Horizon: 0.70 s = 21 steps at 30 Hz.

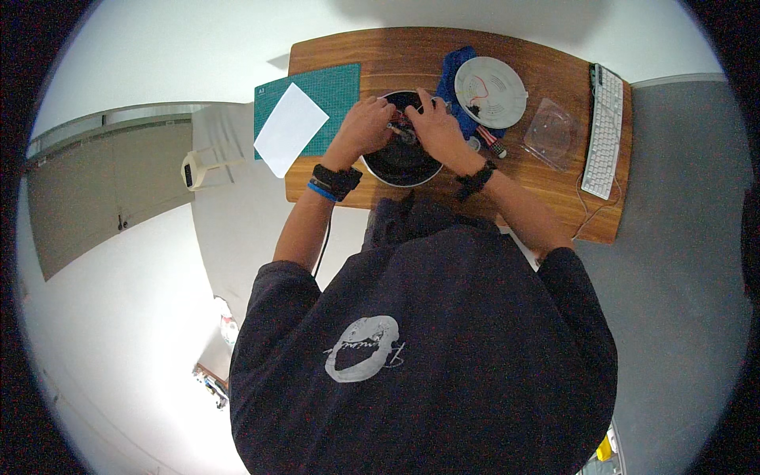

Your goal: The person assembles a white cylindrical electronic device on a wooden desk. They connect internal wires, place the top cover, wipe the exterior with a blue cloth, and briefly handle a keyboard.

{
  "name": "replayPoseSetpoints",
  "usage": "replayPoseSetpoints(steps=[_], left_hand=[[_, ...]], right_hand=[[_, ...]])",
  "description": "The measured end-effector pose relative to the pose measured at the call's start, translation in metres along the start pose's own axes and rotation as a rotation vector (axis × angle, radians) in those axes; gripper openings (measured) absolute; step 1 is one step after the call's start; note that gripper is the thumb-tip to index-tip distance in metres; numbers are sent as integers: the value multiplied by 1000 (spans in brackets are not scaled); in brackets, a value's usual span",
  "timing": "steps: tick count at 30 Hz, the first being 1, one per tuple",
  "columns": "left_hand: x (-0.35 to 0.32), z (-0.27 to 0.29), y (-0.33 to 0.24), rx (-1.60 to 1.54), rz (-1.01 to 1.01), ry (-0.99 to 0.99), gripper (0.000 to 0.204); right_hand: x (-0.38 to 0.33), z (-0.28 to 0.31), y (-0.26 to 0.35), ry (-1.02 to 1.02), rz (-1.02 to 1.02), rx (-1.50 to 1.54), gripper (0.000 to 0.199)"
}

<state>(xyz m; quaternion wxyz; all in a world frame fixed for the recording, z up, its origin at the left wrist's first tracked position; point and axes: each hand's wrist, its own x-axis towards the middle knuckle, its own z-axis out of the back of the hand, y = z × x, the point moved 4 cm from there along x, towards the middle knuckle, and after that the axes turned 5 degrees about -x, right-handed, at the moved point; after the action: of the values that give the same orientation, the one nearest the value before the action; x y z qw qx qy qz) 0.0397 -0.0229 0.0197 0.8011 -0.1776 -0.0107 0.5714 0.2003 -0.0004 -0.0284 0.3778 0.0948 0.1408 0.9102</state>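
A round black shell with a pale rim (402, 174) lies at the table's near edge, and both my hands work inside it. My left hand (364, 127) reaches in from the left, its fingers bent together over small parts and reddish wires (401, 119). From the right comes my right hand (437, 131), fingers curled and pinched close to the same parts. What either hand grips is too small and covered to make out. Right of the shell, a round white disc (503, 91) with a thin red wire lies partly on a blue cloth (457, 70).
On the left, a white sheet (291, 131) overlaps a green cutting mat (340, 87). Below the disc is a small red-and-white striped item (491, 142). Farther right are a clear plastic tray (552, 134) and a white keyboard (603, 131) with its cable along the wooden table (396, 47).
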Motion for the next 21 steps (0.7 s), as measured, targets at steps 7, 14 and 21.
replayPoseSetpoints(steps=[7, 14, 21], left_hand=[[-13, 5, -2, -65, -58, -102, 23], [-16, 7, -2, -100, -26, -68, 22], [-22, 3, 5, -137, 34, -53, 22]], right_hand=[[0, 14, -55, -59, -178, 746, 33], [-11, -44, -104, 114, -3, 565, 30], [-3, -8, -102, -131, -86, 486, 24]])
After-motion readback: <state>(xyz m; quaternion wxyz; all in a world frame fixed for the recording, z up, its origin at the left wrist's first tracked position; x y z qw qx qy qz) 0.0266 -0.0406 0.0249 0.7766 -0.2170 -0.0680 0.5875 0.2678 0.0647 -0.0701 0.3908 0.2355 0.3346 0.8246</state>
